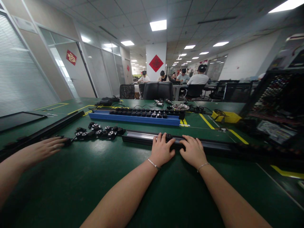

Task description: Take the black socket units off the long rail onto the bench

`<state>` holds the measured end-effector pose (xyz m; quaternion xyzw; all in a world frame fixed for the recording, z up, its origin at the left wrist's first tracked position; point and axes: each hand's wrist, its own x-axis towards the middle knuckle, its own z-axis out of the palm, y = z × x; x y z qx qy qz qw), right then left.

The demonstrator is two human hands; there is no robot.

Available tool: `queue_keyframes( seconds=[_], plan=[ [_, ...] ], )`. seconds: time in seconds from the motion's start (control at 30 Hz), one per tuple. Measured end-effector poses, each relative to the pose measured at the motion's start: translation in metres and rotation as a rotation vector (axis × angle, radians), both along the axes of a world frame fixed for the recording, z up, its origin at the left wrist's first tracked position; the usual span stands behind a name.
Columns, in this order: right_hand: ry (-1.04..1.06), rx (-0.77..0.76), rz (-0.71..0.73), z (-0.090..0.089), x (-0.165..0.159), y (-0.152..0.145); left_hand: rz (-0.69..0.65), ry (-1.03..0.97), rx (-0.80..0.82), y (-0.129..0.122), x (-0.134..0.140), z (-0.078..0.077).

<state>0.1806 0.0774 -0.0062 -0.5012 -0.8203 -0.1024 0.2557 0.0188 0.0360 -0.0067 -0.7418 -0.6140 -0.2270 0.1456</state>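
A long black rail (136, 136) with a shiny metallic channel lies across the green table in front of me. My left hand (162, 149) is closed over it, fingers across the top and thumb at the near side. Close by on its right, my right hand (193, 151) grips the same rail, fingers bent over it. A small black part (168, 136) sits on the rail between both hands, partly covered by my left fingers. To the left of the rail, several black parts with white-marked faces (98, 132) lie in a loose cluster.
Another person's hand (51, 146) reaches in from the left, near a second black rail (54, 125). Behind stands a blue tray (135, 118) with rows of black parts. A metal bowl (180, 107), a yellow bin (226, 117) and a dark rack (277, 95) are farther right.
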Motion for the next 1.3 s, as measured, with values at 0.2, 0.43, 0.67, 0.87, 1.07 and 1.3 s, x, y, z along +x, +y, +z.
queue_keyframes(
  seconds=[0.2, 0.43, 0.67, 0.87, 1.07, 1.3],
  plan=[
    [0.004, 0.002, 0.006, 0.0, 0.0, 0.0, 0.014, -0.005, 0.023, 0.0, -0.001, 0.0],
    [-0.003, -0.007, -0.002, 0.001, 0.0, 0.0, 0.044, -0.005, 0.05, 0.0, -0.005, 0.001],
    [0.002, -0.008, 0.003, 0.0, 0.001, 0.001, 0.077, -0.012, 0.059, 0.0, -0.01, 0.005],
    [-0.018, -0.008, -0.002, 0.0, 0.002, 0.002, 0.102, -0.016, 0.067, 0.001, -0.016, 0.006],
    [-0.019, -0.017, -0.012, 0.003, 0.001, 0.0, 0.121, -0.019, 0.076, 0.002, -0.021, 0.006],
    [-0.016, -0.04, -0.004, 0.004, 0.001, 0.001, 0.137, -0.022, 0.073, 0.002, -0.025, 0.007]
  ],
)
